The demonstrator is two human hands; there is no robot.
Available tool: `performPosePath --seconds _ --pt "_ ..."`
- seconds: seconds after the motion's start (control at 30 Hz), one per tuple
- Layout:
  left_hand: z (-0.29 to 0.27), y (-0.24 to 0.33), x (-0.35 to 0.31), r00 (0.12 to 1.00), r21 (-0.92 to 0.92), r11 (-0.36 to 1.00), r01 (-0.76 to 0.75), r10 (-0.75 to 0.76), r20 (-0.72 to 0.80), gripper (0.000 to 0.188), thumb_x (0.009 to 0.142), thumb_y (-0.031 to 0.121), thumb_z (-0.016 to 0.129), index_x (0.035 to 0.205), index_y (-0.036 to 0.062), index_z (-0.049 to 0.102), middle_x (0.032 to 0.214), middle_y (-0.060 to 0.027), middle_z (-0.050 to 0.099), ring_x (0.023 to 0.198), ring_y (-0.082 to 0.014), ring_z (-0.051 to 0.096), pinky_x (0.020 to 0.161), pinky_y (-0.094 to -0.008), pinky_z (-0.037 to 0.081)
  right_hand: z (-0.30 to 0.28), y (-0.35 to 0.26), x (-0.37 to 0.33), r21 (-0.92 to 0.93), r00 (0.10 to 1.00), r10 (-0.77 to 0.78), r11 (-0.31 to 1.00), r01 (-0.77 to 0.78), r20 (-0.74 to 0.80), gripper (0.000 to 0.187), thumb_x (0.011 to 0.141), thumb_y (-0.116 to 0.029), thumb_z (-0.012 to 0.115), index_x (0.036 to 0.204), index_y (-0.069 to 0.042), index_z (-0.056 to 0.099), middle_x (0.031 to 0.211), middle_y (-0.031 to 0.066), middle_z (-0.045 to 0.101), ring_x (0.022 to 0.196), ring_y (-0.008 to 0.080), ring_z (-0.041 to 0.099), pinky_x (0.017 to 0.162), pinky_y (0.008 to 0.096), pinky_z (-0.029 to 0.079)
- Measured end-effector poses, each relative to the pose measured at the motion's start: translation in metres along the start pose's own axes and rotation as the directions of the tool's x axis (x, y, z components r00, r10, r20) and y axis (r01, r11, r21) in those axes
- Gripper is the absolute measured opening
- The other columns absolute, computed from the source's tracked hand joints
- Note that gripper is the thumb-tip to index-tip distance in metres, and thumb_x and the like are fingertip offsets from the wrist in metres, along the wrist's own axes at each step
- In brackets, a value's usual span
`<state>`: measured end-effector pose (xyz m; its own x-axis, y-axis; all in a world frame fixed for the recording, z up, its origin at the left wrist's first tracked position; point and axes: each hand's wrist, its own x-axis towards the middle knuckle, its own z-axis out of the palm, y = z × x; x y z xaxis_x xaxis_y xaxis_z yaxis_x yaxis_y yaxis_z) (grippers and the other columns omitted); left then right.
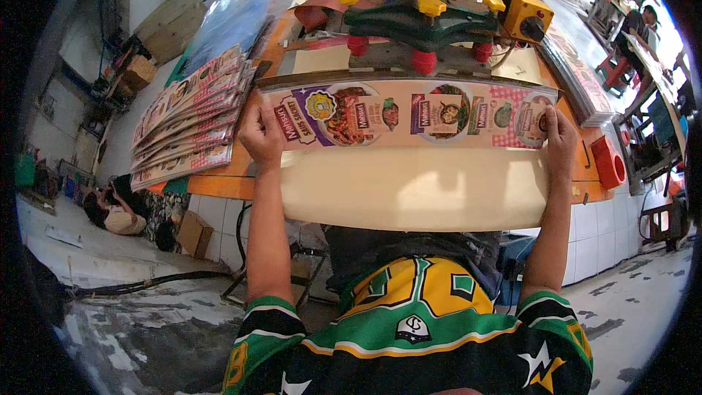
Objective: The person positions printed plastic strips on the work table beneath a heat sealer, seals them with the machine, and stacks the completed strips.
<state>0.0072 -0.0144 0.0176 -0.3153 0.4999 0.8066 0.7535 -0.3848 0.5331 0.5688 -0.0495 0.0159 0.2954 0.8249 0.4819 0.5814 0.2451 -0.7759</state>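
Observation:
A long printed plastic sheet [398, 113] with food pictures stretches between my hands, its far edge along the bar of a press machine [424, 25]. My left hand [262, 132] grips its left end, thumb on top. At the right end, my right hand [559, 135] pinches the sheet the same way. Under its near edge lies a cream-coloured board [409, 190] that reaches toward my body. The machine has a dark green crossbar, yellow knobs and red feet, and stands just beyond the sheet.
Left of me lies a fanned stack of printed sheets [194, 121], with clear blue plastic [230, 25] behind it. Another stack [578, 77] sits at the right, near a red ring-shaped holder [608, 162]. A yellow control box [528, 14] is beside the machine. Other people sit farther off.

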Motion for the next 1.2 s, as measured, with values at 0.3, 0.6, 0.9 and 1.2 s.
performPosePath --seconds 0.3,0.6,0.9,1.2 --pt "0.001 -0.005 -0.001 0.999 -0.051 0.998 -0.026 0.024 -0.047 0.046 0.103 0.032 0.060 0.070 0.0010 0.053 0.055 -0.0098 0.044 0.051 -0.0151 0.042 0.049 -0.0361 0.035 0.003 -0.007 0.000 -0.018 1.000 -0.014 1.000 0.014 0.018 0.042 0.106 -0.034 0.055 0.092 0.004 0.066 0.076 0.0048 0.064 0.074 0.0107 0.056 0.069 0.0301 0.047" --pt "0.004 -0.002 0.001 1.000 0.010 1.000 0.022 -0.022 -0.004 0.042 0.102 0.033 0.058 0.076 0.0003 0.058 0.060 -0.0178 0.054 0.052 -0.0235 0.052 0.053 -0.0413 0.044 0.005 -0.011 -0.005 0.021 0.997 0.025 1.000 -0.023 -0.073 0.041 0.107 -0.030 0.055 0.095 0.007 0.065 0.077 0.0008 0.059 0.072 0.0082 0.052 0.066 0.0269 0.044" --pt "0.000 -0.010 -0.002 0.999 0.040 0.998 -0.044 0.043 0.027 0.043 0.107 0.033 0.053 0.082 -0.0004 0.061 0.064 -0.0093 0.062 0.055 -0.0174 0.053 0.055 -0.0339 0.045 -0.004 0.002 -0.001 0.016 0.998 0.058 0.998 -0.058 0.002 0.036 0.104 -0.030 0.060 0.095 0.003 0.069 0.077 0.0078 0.069 0.074 0.0107 0.065 0.068 0.0306 0.052" --pt "-0.001 -0.012 -0.001 0.999 0.041 0.999 0.004 -0.006 0.047 0.044 0.108 0.032 0.052 0.082 -0.0017 0.062 0.068 -0.0120 0.065 0.057 -0.0199 0.056 0.057 -0.0356 0.046 -0.006 -0.001 -0.001 -0.064 0.999 -0.046 0.997 0.046 0.014 0.037 0.102 -0.034 0.061 0.100 0.001 0.072 0.077 0.0130 0.071 0.071 0.0178 0.068 0.067 0.0338 0.053"
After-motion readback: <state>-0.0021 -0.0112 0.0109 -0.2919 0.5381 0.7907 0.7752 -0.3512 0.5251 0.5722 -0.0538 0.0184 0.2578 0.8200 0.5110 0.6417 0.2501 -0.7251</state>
